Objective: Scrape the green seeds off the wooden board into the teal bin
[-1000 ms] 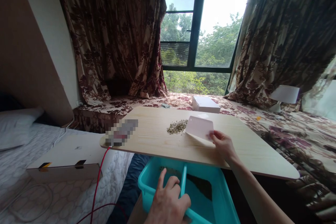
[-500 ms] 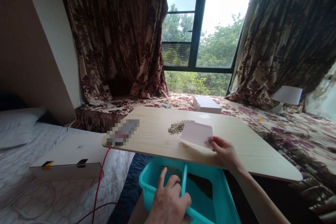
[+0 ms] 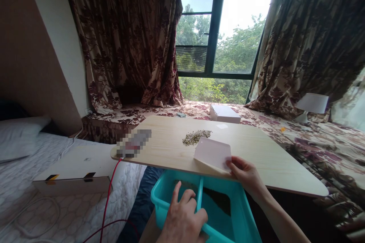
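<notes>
The white card [image 3: 212,153] has been drawn back from the seed pile [image 3: 196,136], toward the near edge of the wooden board [image 3: 159,148]. Below that edge, the teal bin [image 3: 158,197] is gripped at its rim and divider by the left hand [image 3: 185,218]. The card's right corner is pinched by the right hand [image 3: 246,174], and its lower edge is rested on the board.
</notes>
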Available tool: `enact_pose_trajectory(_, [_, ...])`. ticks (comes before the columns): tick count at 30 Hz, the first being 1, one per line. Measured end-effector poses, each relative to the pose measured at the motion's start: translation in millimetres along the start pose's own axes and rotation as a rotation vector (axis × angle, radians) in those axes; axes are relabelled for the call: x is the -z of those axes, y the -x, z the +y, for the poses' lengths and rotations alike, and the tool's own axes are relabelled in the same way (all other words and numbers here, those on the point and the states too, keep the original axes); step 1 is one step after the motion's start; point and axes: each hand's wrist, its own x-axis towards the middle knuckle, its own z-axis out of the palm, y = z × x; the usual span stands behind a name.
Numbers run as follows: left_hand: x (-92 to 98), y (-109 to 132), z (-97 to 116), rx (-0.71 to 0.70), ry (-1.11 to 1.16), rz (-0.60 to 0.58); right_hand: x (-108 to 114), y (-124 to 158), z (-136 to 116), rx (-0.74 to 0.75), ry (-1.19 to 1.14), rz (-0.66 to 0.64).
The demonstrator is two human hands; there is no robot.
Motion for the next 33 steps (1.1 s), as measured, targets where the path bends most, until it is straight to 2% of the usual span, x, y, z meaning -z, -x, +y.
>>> enact_pose_trajectory(5, [2.5,-1,2,0.014,0.001,0.0,-7,11,-6,0.04,-0.011,-0.104])
enact_pose_trajectory(9, [-0.2,1,-2,-0.004,0.005,0.019,-8,3,-8,0.065,-0.007,-0.046])
enact_pose_trajectory(13, [-22.3,3,-9,-0.097,-0.013,0.146,-5,-12,-4,0.079,-0.008,0.028])
enact_pose_trajectory(16, [-41.5,2,-9,-0.014,-0.042,0.315,-6,-17,0,0.078,0.005,0.047])
enact_pose_trajectory(18, [-47.5,2,-8,-0.008,-0.039,0.343,-9,-16,2,0.075,0.002,0.042])
enact_pose_trajectory(21, [-45.9,2,-7,-0.02,-0.038,0.324,-17,-9,0,0.084,-0.029,-0.003])
enact_pose_trajectory(25, [-41.4,4,-8,-0.004,-0.036,0.307,-29,13,-6,0.103,-0.054,-0.128])
enact_pose_trajectory(28, [-40.9,4,-10,0.014,-0.001,0.276,-27,23,-10,0.117,-0.044,-0.21])
enact_pose_trajectory(30, [-38.8,5,-11,0.024,0.029,0.242,-20,19,-11,0.119,-0.054,-0.166])
enact_pose_trajectory(33, [-29.4,11,-14,0.058,0.048,0.182,-4,-3,-10,0.082,-0.065,0.046])
